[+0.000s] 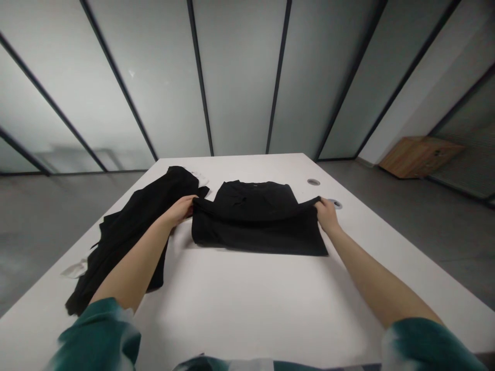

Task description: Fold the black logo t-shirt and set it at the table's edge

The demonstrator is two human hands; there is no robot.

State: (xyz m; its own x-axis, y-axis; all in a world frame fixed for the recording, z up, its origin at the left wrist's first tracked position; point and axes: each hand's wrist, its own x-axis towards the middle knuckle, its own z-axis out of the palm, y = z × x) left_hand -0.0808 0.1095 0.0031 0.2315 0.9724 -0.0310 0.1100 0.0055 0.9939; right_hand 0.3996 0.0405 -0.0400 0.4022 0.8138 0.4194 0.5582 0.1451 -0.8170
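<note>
A black garment (255,234) lies across the middle of the white table (247,304), its near part lifted and doubled over toward the far side. A waistband or neckline shows along its far edge; which of the two I cannot tell. My left hand (182,210) pinches the left corner of the lifted edge. At the opposite corner my right hand (327,214) grips the same edge, and the cloth sags a little between the two. Beneath and beside my left forearm spreads a second heap of black clothing (143,216), loosely laid.
White cloth (75,269) pokes out from under the black heap on the left. Two round cable holes, one a far grommet (313,182), sit near the table's right side. A wooden cabinet (419,156) stands on the floor at right. Frosted glass panels (240,77) rise behind the table.
</note>
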